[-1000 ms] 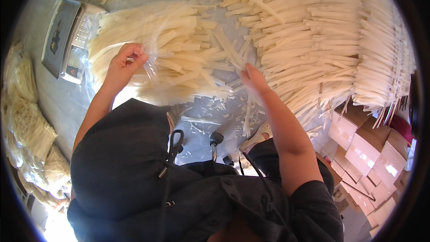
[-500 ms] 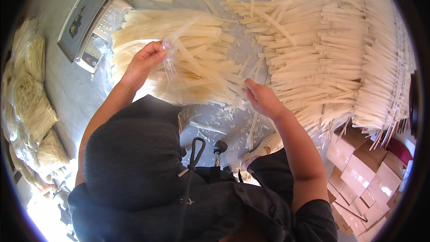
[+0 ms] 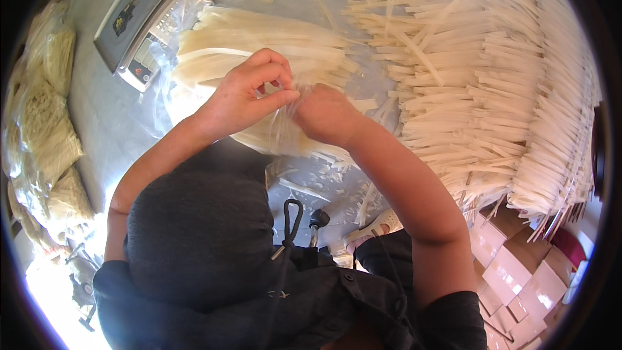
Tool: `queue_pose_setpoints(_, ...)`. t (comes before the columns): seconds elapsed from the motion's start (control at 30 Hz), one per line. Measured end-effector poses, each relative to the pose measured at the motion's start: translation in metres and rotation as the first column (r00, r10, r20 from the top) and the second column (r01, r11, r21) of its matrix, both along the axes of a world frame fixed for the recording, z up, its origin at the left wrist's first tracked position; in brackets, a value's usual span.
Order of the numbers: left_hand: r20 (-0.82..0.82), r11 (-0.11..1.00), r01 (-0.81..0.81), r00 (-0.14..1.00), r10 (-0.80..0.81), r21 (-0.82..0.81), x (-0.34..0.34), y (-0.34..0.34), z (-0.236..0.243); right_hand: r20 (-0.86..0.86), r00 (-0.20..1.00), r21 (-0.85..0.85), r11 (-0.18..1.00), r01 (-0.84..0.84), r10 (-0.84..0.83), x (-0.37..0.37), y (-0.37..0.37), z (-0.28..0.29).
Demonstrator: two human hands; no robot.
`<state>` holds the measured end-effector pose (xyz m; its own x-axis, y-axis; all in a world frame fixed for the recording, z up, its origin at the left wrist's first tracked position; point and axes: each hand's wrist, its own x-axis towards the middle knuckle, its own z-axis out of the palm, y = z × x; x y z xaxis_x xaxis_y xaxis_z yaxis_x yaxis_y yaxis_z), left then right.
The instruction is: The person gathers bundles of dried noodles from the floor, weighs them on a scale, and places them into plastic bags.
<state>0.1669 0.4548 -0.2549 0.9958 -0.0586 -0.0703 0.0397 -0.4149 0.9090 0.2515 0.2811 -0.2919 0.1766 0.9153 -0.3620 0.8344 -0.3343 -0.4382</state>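
Note:
Clear plastic film, seemingly a bag, hangs gathered between my two hands. My left hand pinches it with thumb and fingers. Close against it, my right hand is closed on the same plastic, its fingertips mostly hidden. Beneath both hands lies a loose pile of flat, pale yellow dried noodle strips. Part of that pile is covered by my hands and forearms.
A long bank of dried noodle strips fills the right side. At the upper left stands a scale, with crumpled clear plastic beside it. Filled bags lie far left; cardboard boxes are stacked lower right.
My right hand has moved left and up to meet my left hand at the plastic. My left hand has shifted right with it. The view has shifted slightly.

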Motion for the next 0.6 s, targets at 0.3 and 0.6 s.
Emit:
queue_pose_setpoints(0.3, 0.121, 0.596, -0.687, 0.692, 0.712, 0.417, -0.022, 0.163, -0.082, -0.394, 0.339, 0.382, 0.184, 0.906, -0.854, 0.005, -0.077, -0.054)
queue_pose_setpoints(0.6, -0.099, 0.779, -0.517, 0.808, 0.582, 0.355, -0.025, 0.159, -0.074, -0.403, 0.63, 0.115, 0.646, 0.754, -0.664, -0.008, -0.137, -0.004)
